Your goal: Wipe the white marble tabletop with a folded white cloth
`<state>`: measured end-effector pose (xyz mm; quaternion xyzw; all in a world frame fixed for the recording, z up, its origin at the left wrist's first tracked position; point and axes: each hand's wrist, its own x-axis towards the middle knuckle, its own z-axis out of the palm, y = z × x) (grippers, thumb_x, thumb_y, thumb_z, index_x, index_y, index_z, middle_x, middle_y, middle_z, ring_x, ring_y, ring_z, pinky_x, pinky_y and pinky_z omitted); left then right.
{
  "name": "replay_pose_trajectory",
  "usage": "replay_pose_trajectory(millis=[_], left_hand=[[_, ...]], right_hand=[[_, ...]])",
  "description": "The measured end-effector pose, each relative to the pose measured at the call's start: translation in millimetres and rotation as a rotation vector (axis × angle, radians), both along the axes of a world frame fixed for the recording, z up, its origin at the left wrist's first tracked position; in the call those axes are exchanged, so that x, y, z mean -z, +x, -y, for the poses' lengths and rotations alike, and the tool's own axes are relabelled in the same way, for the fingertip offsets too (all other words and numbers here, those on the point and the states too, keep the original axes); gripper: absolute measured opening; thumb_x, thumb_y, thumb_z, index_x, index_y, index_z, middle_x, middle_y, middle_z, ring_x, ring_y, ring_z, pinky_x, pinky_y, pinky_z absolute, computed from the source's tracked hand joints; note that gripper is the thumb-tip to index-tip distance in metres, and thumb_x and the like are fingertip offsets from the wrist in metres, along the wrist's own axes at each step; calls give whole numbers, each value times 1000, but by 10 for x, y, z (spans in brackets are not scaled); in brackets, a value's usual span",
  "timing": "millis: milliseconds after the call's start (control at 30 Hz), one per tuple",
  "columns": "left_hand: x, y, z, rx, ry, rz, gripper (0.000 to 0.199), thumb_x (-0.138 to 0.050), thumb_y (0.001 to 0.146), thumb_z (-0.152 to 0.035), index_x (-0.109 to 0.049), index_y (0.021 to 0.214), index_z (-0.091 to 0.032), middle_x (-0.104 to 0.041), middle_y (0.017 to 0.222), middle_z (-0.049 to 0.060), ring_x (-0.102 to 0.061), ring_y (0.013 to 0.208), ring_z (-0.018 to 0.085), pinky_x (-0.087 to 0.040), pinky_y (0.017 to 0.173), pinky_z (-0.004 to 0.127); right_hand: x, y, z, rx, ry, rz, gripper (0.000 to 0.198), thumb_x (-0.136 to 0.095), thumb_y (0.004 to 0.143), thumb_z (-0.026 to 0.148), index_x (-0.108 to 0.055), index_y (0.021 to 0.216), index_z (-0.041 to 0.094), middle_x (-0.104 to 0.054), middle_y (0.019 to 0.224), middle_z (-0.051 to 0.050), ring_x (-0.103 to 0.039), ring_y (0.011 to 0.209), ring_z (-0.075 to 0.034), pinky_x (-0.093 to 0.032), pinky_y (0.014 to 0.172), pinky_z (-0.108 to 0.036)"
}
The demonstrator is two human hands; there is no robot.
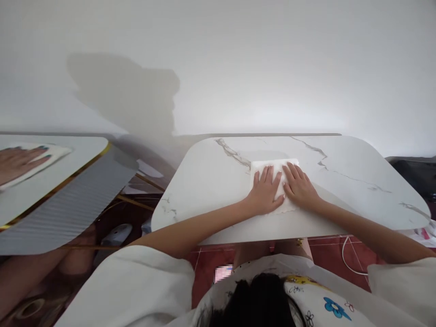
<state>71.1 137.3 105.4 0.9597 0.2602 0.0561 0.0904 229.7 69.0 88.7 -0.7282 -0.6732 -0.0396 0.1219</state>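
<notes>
A white folded sheet (277, 166), a thin cloth or paper towel, lies flat on the white marble-patterned table (218, 190). My left hand (265, 190) rests palm down on the left part of the sheet, fingers spread and pointing away from me. On its right part my right hand (299, 185) also lies flat, angled inward, fingers stretched out. The two hands are close together, their thumbs a small gap apart. Both press on the sheet without gripping it, and the palms hide much of its surface.
To the left, another person's hand (22, 163) lies on a white cloth (56, 152) atop a second table with a gold edge (85, 159). A pale wall (259, 68) rises behind. A white cable (345, 261) loops over the red floor. Something black (417, 175) stands at right.
</notes>
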Motion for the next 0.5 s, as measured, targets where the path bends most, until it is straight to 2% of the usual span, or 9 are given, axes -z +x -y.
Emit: replay_pose_trajectory(millis=[267, 400, 500], left_hand=[[-16, -419, 483, -53, -47, 12, 75, -48, 85, -45, -27, 146, -6, -15, 155, 28, -9, 144, 41, -12, 111, 63], [-3, -516, 534, -54, -55, 21, 77, -50, 85, -46, -27, 146, -6, -13, 155, 29, -8, 144, 42, -12, 111, 64], [-12, -513, 451, -63, -64, 13, 77, -52, 84, -47, -28, 146, -7, -14, 155, 28, -10, 144, 41, -12, 111, 63]], right_hand=[[-10, -362, 407, -81, -18, -12, 57, -25, 96, 37, -22, 150, 18, -26, 156, -11, -21, 143, -29, -31, 110, -49], [7, -426, 441, -89, -39, -21, 58, -25, 96, 38, -20, 150, 20, -23, 157, -10, -19, 144, -30, -31, 110, -51], [13, -433, 345, -70, -54, -24, 57, -28, 94, 37, -25, 149, 21, -25, 156, -9, -21, 143, -30, -32, 109, -51]])
